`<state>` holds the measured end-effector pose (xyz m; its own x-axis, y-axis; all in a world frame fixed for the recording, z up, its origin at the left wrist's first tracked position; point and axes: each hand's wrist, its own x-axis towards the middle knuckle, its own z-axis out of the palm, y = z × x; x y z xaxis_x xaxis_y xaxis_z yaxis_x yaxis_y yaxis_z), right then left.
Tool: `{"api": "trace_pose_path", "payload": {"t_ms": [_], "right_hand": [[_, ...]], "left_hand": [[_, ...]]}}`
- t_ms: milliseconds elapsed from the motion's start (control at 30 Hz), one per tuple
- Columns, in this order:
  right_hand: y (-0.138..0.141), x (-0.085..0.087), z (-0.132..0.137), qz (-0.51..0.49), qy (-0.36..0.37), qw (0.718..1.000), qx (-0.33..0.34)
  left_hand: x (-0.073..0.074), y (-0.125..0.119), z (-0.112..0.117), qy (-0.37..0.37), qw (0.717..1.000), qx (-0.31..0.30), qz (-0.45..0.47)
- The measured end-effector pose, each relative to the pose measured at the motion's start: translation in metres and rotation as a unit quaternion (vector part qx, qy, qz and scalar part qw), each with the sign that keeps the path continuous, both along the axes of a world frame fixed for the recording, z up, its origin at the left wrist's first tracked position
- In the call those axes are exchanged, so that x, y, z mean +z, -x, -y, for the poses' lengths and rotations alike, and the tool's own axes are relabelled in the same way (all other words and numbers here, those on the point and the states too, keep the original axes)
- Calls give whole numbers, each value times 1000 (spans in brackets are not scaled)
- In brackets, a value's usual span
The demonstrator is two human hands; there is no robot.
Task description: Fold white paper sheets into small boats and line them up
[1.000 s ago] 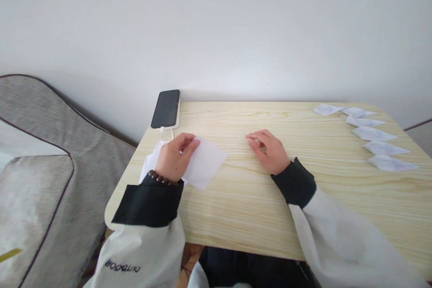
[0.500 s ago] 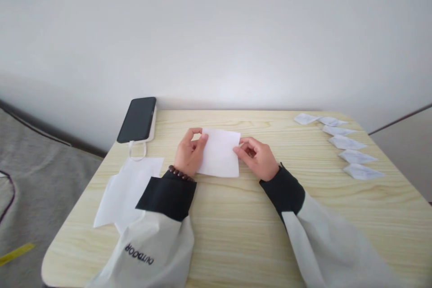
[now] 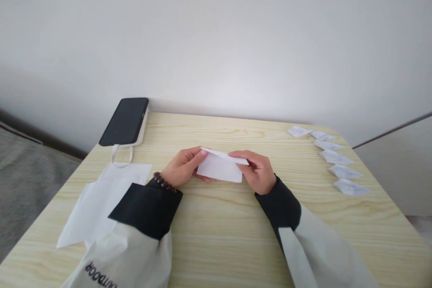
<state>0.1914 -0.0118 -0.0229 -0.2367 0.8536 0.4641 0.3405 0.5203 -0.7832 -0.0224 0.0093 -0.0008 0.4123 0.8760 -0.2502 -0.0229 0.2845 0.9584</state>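
A small white sheet of paper [image 3: 220, 169] is held between my two hands over the middle of the table, its far edge bent over toward me. My left hand [image 3: 184, 164] pinches the paper's left side, thumb on top and fingers beneath. On the other side, my right hand [image 3: 257, 170] grips the upper right corner, where the bent flap sticks out past the sheet. Whether the flap is creased or only curled, I cannot tell.
Loose white sheets [image 3: 101, 202] lie on the left, partly under my left sleeve. Behind them a black-screened device [image 3: 124, 121] with a white loop strap rests on the wooden table [image 3: 219, 234]. Several folded paper pieces [image 3: 334, 157] line the right side, and a white wall [image 3: 216, 40] stands behind.
The paper lay flat and open; now its far edge is folded over toward me. My right hand has shifted to the upper corner, and the camera view has moved slightly.
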Motion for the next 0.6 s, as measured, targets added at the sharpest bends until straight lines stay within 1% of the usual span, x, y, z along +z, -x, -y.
{"api": "trace_pose_path", "payload": {"t_ms": [67,100,133,200,233,300,367,500,533,600], "right_hand": [[0,2,-1,20,-66,998,12],[0,3,-1,29,-87,996,17],[0,4,-1,35,-100,994,18],[2,6,-1,42,-105,993,16],[2,7,0,43,-103,994,14],[3,7,0,43,-92,995,17],[2,6,1,35,-66,997,22],[-3,5,2,-10,36,999,33],[-3,5,2,-10,47,998,33],[-2,7,2,11,47,999,18]], "left_hand": [[1,0,1,27,999,1,39],[1,0,1,21,999,7,47],[2,0,1,3,999,14,39],[3,0,2,-52,998,27,-13],[4,0,2,-70,996,28,-43],[4,-1,2,-74,994,26,-75],[4,-2,2,-65,994,28,-82],[2,-3,1,-73,992,38,-96],[2,-4,1,-74,992,37,-95],[2,-4,1,-73,993,30,-92]]}}
